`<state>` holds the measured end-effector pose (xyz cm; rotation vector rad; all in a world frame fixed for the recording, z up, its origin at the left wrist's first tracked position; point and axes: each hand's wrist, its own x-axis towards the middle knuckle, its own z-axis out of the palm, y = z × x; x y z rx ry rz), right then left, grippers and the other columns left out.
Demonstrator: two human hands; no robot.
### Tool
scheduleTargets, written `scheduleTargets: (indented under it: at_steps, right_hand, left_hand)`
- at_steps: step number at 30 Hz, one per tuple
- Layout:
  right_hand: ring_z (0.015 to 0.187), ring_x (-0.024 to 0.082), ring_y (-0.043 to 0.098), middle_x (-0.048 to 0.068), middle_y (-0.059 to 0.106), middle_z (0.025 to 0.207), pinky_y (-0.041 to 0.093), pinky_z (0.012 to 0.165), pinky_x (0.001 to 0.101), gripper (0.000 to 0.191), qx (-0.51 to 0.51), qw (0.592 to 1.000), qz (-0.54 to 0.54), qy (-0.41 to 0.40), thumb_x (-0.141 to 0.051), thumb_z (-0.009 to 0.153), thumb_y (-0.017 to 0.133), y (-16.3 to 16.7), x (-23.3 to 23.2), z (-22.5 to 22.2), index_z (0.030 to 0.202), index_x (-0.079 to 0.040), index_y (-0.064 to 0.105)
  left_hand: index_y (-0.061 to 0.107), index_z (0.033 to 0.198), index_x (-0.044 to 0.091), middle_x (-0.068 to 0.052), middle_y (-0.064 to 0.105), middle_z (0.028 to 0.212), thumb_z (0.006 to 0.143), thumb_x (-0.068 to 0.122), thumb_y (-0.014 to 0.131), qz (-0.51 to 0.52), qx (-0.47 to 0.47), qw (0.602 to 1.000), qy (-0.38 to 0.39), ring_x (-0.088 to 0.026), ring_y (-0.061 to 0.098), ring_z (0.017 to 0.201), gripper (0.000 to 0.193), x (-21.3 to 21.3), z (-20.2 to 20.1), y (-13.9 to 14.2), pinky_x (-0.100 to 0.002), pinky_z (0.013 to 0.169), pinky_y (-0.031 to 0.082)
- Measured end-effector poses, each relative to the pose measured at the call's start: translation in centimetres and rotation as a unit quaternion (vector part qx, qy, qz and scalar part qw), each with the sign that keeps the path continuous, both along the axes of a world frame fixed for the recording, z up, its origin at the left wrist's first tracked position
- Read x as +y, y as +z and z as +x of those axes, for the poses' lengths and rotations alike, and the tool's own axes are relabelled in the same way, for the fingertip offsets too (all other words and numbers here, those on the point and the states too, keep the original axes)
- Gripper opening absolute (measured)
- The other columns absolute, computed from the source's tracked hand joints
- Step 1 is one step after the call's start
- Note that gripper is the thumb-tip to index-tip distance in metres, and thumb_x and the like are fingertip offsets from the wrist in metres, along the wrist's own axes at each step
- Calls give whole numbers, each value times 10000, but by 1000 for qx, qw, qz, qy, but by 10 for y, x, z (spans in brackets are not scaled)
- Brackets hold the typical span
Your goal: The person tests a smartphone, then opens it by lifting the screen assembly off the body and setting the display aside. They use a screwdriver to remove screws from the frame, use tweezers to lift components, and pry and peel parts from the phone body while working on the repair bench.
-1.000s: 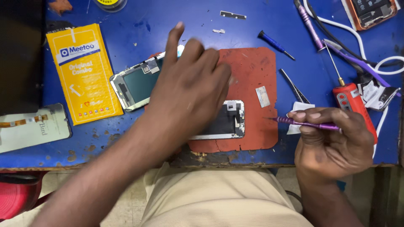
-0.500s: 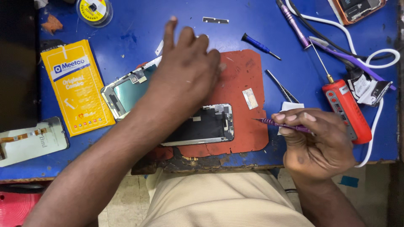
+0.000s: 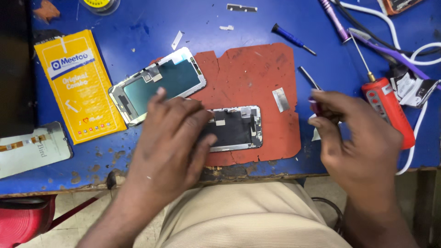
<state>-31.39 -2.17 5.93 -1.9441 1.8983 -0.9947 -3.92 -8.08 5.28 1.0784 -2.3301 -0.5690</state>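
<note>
An opened phone body (image 3: 236, 127) lies on a worn red mat (image 3: 257, 82) on the blue table (image 3: 138, 27). My left hand (image 3: 172, 138) rests on the phone's left end, fingers spread over it. A detached screen panel (image 3: 158, 85) lies face down just beyond that hand, half on the mat. My right hand (image 3: 360, 138) hovers at the mat's right edge, fingers closed around a thin purple tool (image 3: 316, 106) of which only a short end shows. A small metal plate (image 3: 280, 99) lies on the mat between the phone and my right hand.
A yellow padded packet (image 3: 78, 85) and a white panel (image 3: 32, 149) lie at the left. A red-handled tool (image 3: 389, 110), white cables (image 3: 427, 50), tweezers (image 3: 308, 77), a blue screwdriver (image 3: 291, 39) and a purple pen tool (image 3: 335, 20) crowd the right. My lap is below the table edge.
My left hand has pulled back from the screen panel toward me and now covers the phone's left end. My right hand has lifted and turned, hiding most of the purple tool.
</note>
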Motion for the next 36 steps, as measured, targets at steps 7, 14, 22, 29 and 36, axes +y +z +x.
scheduleTargets:
  at_steps: [7,14,22,29,36]
  right_hand:
    - [838,261,722,172,678,1006,583,716,333,452,95,993,59,30,154,808,704,1,-17,20,1220,-31,719]
    - [939,228,726,101,721,1080,578,769,323,386,54,998,20,21,-32,908,828,-7,6,41,1269,-56,692]
    - [859,263,684,110,706,962,557,763,392,522,80,995,14,48,-71,826,874,-24,8,64,1266,0,602]
    - [844,233,706,118,715,979,576,731,346,491,72,997,4,32,-42,835,859,-24,6,70,1248,18,600]
    - [856,216,714,117,720,985,587,745,328,487,57,998,12,28,-53,833,868,-27,8,69,1238,27,610]
  left_hand:
    - [513,1424,20,-164,558,1374,836,227,767,29,-33,999,-5,-351,505,1311,673,17,6,-25,-604,1193,264]
    - [515,1425,42,-143,554,1324,818,256,822,32,-6,999,28,-338,520,1223,713,27,4,-31,-630,1184,266]
    - [496,1441,74,-136,516,1307,847,345,837,1,-7,999,49,-353,505,1190,737,36,4,-43,-677,1166,250]
    - [499,1432,106,-140,503,1303,864,364,838,-12,-6,999,47,-358,503,1190,710,38,7,-49,-694,1159,259]
    - [496,1434,103,-140,501,1299,863,363,837,-11,-7,999,46,-354,508,1183,715,37,7,-50,-700,1156,255]
